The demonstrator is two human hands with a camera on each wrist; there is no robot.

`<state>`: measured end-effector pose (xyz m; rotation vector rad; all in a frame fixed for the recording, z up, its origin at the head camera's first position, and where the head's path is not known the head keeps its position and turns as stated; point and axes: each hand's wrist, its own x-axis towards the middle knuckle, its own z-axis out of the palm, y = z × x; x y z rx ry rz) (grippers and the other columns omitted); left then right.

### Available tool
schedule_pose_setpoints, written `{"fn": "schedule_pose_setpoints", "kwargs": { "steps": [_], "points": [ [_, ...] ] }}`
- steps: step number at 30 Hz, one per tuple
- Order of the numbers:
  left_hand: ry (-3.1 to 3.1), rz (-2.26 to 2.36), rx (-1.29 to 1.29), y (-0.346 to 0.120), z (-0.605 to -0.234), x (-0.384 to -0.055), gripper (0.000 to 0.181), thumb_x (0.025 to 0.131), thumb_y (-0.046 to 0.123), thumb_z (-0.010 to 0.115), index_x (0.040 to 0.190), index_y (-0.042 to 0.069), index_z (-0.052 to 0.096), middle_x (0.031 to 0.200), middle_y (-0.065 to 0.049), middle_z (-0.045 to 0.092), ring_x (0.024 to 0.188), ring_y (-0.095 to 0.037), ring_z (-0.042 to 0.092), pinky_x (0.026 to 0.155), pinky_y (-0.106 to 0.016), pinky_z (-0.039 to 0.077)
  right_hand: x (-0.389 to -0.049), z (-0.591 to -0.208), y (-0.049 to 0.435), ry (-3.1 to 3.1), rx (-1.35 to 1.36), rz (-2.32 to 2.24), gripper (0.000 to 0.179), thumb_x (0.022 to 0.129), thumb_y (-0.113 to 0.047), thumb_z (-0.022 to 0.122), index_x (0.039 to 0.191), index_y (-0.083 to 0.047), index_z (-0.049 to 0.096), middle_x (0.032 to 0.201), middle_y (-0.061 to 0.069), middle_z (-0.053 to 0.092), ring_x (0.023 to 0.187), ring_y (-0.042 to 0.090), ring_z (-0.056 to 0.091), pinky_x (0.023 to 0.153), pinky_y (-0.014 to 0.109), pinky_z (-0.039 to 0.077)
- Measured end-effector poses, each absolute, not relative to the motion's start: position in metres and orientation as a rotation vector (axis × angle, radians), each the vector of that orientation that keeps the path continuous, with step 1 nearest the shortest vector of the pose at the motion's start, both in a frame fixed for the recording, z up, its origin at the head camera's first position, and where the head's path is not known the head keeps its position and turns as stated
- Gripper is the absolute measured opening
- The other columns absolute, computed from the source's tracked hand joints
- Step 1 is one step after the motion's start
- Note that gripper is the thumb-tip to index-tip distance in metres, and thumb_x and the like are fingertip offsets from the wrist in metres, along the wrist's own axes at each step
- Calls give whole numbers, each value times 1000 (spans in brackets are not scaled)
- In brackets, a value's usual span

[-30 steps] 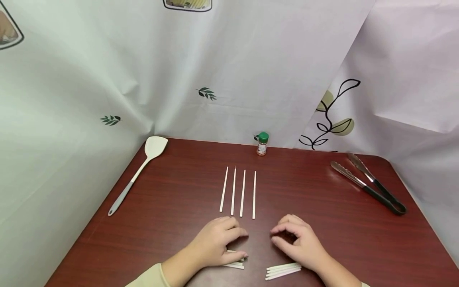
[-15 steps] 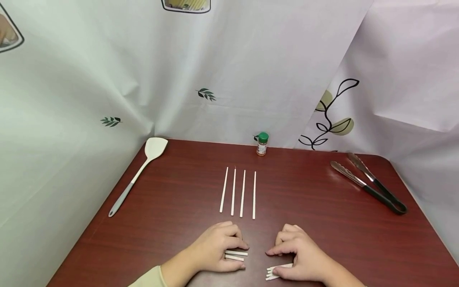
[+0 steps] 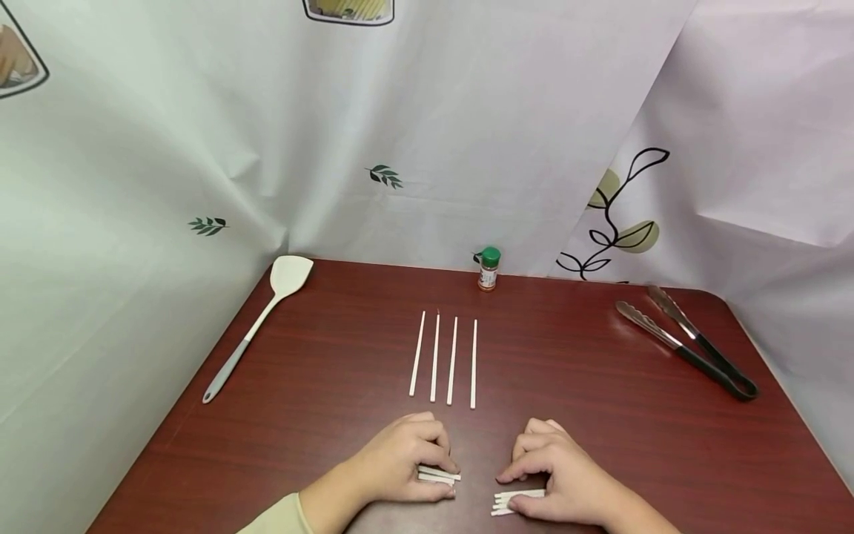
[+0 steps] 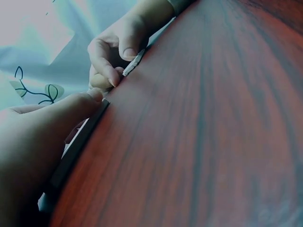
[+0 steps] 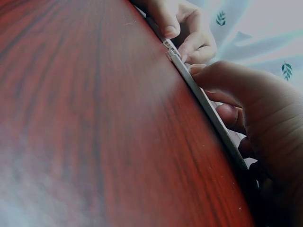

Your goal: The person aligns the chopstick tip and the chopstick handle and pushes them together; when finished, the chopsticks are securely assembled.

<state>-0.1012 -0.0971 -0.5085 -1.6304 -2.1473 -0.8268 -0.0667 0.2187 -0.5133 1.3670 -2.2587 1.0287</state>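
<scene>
Near the front edge, my left hand [image 3: 403, 460] curls its thumb and fingers round a small bunch of thin white sticks [image 3: 436, 478], whose ends poke out toward the middle. Across a short gap, the right hand [image 3: 565, 478] has its thumb against a second bunch of white sticks [image 3: 502, 504]; its index finger bends in on the far side, its tip apart from them. In the right wrist view, this thumb lies along the near stick [image 5: 208, 109] with the other fingers curled behind. The palms hide the outer ends of both bunches.
Several white sticks [image 3: 454, 363] lie side by side beyond the hands. A white spatula [image 3: 256, 319] is at the left, tongs [image 3: 687, 345] with black handles at the right. A green-capped spice jar [image 3: 488, 268] stands at the back of the dark red table [image 3: 320, 356].
Both hands have drawn back slightly toward the person. The left fingers have closed in on their sticks; the right thumb has moved onto its bunch, which now lies straighter.
</scene>
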Motion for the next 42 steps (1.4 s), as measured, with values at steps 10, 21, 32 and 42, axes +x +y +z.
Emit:
{"fn": "schedule_pose_setpoints", "kwargs": {
  "steps": [10,21,32,42],
  "points": [
    [-2145,-819,-1629,-97,-508,-100,19,84,45,90,94,29,86,91,19,61,83,1,52,80,-14,45,-63,-508,220,-2340,1368,1033,46,62,-37,102,103,-39,84,91,-30,60,90,-5,45,83,19,32],
    [-2297,-853,-1531,-94,-503,-92,19,83,39,91,95,26,86,91,19,63,86,0,54,85,-17,46,-59,-508,216,-2380,1310,1069,28,73,-33,97,99,-35,86,89,-27,62,91,-4,47,86,26,32],
    [-2421,-1012,-1407,-86,-498,-85,15,81,31,94,90,25,84,89,20,67,87,6,53,83,-21,45,-54,-503,215,-2462,1189,1095,26,71,-34,97,92,-40,82,86,-31,62,88,-5,46,82,24,32],
    [-2460,-1126,-1373,-87,-499,-85,10,83,24,93,85,23,84,85,20,67,87,8,54,86,-21,47,-51,-501,211,-2483,1142,1093,28,69,-34,98,86,-43,79,80,-31,58,85,-6,44,80,22,31]
  ]
}}
